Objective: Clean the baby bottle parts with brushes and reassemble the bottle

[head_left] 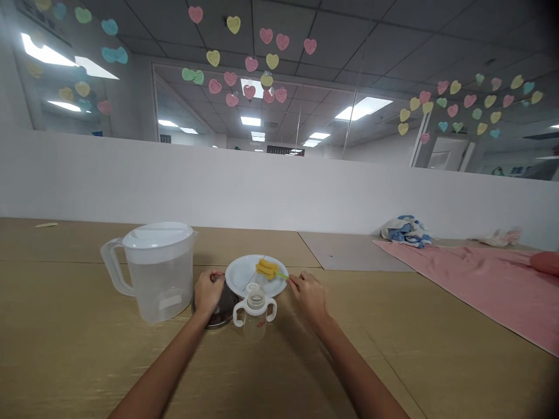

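Nearest: 2 bare forearms (pixel 168 364), angled in from bottom edge. Just beyond, between them: 1 clear bottle (pixel 255 320), upright, open mouth up, 2 white handles, one each side. 1 brush, yellow sponge head (pixel 266 269), green stem (pixel 283 276). Long axis roughly left-right, head pointing left and slightly away, over right part of 1 white plate (pixel 238 275); can't tell if head touches it. Right hand (pixel 309 294) pinches the stem end, just past plate's right rim. Left hand (pixel 209 292) curled at 1 dark round dish (pixel 225 305); can't tell if it grips it. Dish sits between pitcher and bottle.

1 lidded pitcher (pixel 161 285), upright, left of left hand, handle to its left. Brown table (pixel 349 361) surface shows in front of bottle and from right hand out to 1 pink cloth (pixel 476 279). 1 blue-white cloth (pixel 406 231) bunched at cloth's far edge, near the white wall (pixel 262 192).
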A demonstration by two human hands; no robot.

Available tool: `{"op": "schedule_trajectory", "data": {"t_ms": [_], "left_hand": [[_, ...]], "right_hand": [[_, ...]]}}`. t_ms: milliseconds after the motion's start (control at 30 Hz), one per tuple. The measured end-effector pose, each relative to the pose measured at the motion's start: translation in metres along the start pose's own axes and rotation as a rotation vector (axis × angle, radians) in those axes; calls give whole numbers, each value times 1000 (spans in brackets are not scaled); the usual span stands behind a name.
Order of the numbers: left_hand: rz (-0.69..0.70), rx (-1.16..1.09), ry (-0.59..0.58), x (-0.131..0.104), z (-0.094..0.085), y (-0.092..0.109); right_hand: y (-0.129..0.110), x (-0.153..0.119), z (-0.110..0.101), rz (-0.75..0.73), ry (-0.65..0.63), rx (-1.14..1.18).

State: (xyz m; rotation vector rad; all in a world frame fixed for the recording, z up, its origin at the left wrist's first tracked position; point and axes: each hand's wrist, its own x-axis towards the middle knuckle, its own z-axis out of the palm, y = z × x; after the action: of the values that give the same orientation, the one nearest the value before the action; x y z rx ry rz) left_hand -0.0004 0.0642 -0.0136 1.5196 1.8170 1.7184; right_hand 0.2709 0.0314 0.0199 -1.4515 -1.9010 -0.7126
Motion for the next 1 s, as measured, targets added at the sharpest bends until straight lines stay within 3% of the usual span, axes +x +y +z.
{"op": "schedule_trajectory", "data": {"t_ms": [233, 467, 767, 1000], "left_hand": [[142, 134, 58, -11, -2, 20], [326, 246, -89, -21, 0, 31], [296, 355, -130, -24, 0, 34], [254, 380, -260, -23, 1, 33]], "right_hand": [[14, 9, -14, -138, -124, -53], [-3, 5, -4, -256, -164, 23], [-10, -2, 3, -54, -229, 352], [-10, -1, 1, 37, -207, 408]]}}
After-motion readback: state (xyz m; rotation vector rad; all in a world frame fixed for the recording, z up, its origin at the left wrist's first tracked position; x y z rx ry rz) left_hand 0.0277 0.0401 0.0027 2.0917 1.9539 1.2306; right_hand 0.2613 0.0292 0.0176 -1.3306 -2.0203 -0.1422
